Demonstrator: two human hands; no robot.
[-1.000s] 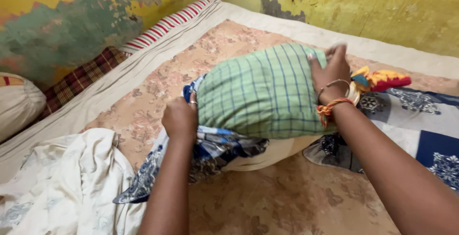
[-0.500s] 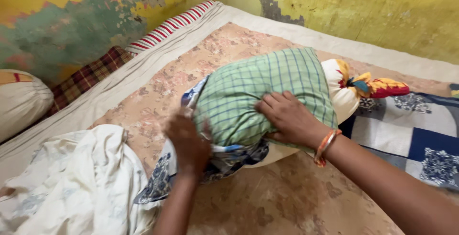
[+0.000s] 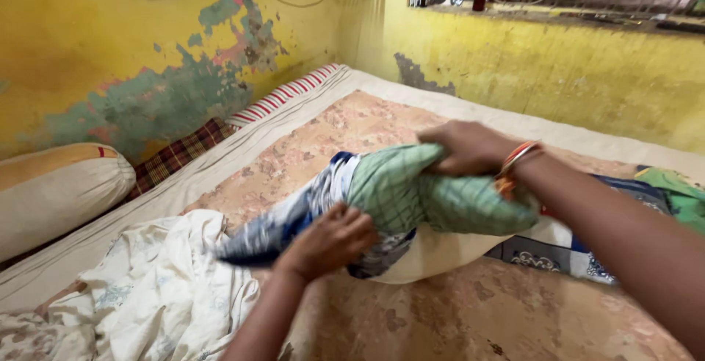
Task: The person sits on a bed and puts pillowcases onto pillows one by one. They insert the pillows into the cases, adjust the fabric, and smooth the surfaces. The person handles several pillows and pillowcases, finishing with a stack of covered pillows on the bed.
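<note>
Pillow lifted just above the bed, half inside a green checked pillowcase, is what both hands work on. The right hand is closed over the top of the green cloth, bunching it in its fingers; orange bangles sit at the wrist. The left hand is clenched on the blue-and-white patterned cloth at the pillow's near end, pulling it toward the crumpled white sheet.

Risks, as I judge them: the two grips pull opposite ways, so the green cover could twist around the pillow and end up bunched rather than smooth. If the right hand holds cloth only, the cream pillow underneath may slip out and drop onto the floral bedsheet. The patterned cloth might snag between pillow and cover.

Farther out lie a blue patchwork blanket, a bolster at the peeling yellow wall, and a striped cushion.
</note>
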